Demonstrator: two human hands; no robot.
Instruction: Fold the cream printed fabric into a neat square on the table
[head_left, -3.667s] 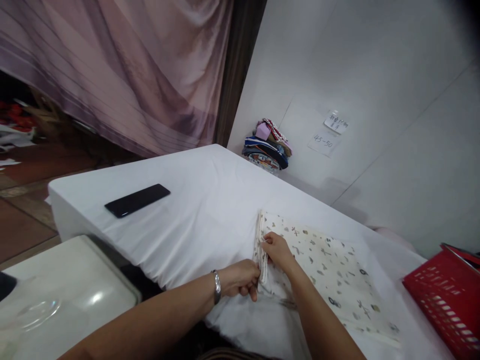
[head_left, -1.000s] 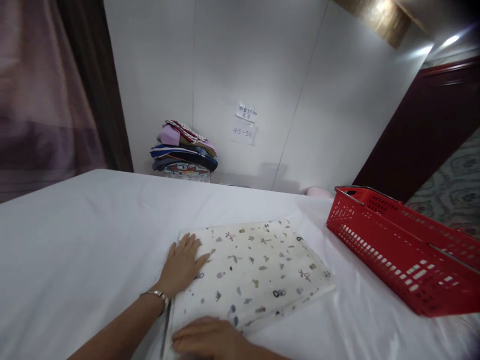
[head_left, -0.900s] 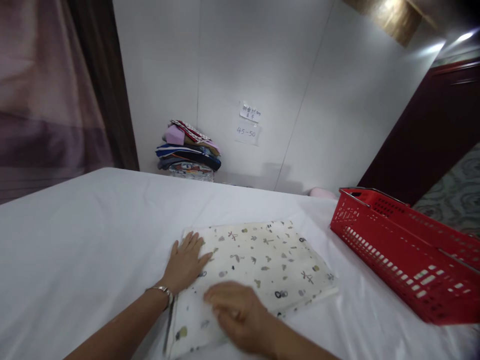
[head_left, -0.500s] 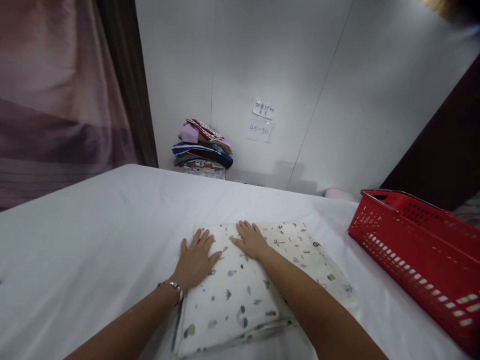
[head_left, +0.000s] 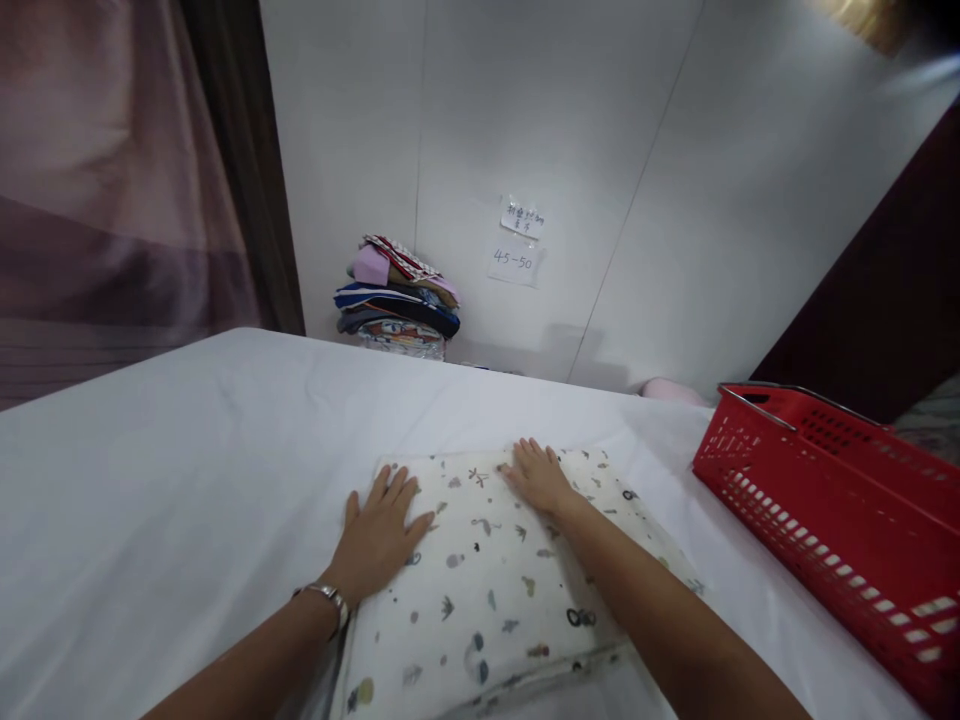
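Observation:
A folded white cloth printed with small grey, green and brown figures lies flat in front of me. My left hand rests on its left edge with the fingers spread and a metal watch or bracelet at the wrist. Near the far edge, to the right of the middle, my right hand presses flat on the cloth, fingers stretched out. Neither hand grips anything. My right forearm covers part of the cloth's right side.
White sheeting covers the work surface. On the right stands a red perforated basket with a metal handle. Behind the far edge is a stack of folded fabrics. Paper signs hang on the wall; a pinkish curtain hangs at left.
My right hand has slid to the right across the cloth, away from my left hand. My left hand stays at the left edge. The view has shifted slightly.

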